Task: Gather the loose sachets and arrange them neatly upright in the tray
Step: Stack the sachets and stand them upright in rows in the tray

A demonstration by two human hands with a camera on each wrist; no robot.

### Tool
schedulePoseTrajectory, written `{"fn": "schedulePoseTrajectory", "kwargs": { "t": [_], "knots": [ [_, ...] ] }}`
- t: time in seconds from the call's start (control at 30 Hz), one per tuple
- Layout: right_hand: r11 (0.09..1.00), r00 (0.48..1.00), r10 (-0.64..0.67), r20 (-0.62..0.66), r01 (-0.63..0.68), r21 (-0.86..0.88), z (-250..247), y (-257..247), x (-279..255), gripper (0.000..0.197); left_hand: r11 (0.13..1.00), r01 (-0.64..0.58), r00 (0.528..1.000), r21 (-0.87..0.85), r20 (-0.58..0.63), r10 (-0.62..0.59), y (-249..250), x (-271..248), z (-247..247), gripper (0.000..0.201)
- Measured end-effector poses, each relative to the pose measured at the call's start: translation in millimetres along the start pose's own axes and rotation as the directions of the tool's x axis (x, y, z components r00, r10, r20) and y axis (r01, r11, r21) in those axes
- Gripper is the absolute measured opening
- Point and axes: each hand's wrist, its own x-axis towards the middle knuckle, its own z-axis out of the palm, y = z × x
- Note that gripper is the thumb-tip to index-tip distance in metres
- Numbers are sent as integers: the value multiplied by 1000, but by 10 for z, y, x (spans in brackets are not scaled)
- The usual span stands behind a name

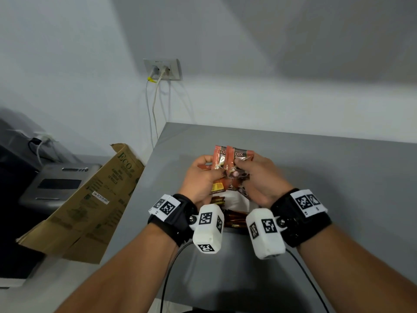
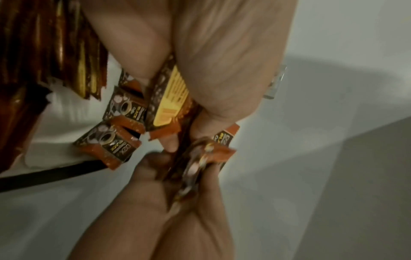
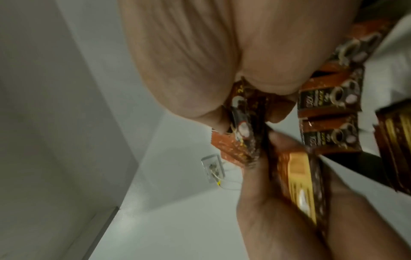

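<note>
Step in hand: squaring up a small bunch of gathered sachets [image 1: 228, 163] above the tray [image 1: 237, 199], by the look of it
Left hand [image 1: 200, 179]: fingers curled round the left part of the bunch, 1 sachet showing a yellow panel [image 2: 171, 98] against the palm
Right hand [image 1: 257, 177]: thumb and fingers pinching the right part of the same bunch, orange ends fanned upward
Sachets held: at least 2 with orange tops visible in the head view (exact count hidden by the fingers)
Tray: white, on the grey table [image 1: 338, 188], directly under the hands and mostly covered by them
Already in the tray: a row of dark gold-striped sticks [image 2: 66, 52] standing close together, plus 2 brown-and-orange sachets [image 3: 329, 112] beside them
Progress: partway, judging by the filled row and the bunch not yet placed
Next move: likely aligning the edges, then lowering the bunch upright into the free space beside the 2 sachets
Care needed: thin slippery packets, prone to fanning out or tipping once released
Surroundings: cardboard box [image 1: 94, 199] leaning left of the table, wall socket [image 1: 162, 70] with cables behind
</note>
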Motion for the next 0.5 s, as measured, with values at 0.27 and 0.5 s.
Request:
{"fn": "schedulePoseTrajectory", "kwargs": {
  "t": [0.27, 0.5],
  "knots": [
    [999, 998, -50, -48, 50, -7, -209, -173, 54, 18, 973, 178, 977, -146, 140, -158, 89, 9, -140, 30],
    [1000, 994, 17, 108, -16, -5, -106, -43, -127, 19, 996, 63, 998, 66, -20, -62, 39, 55, -59, 9]
  ]
}}
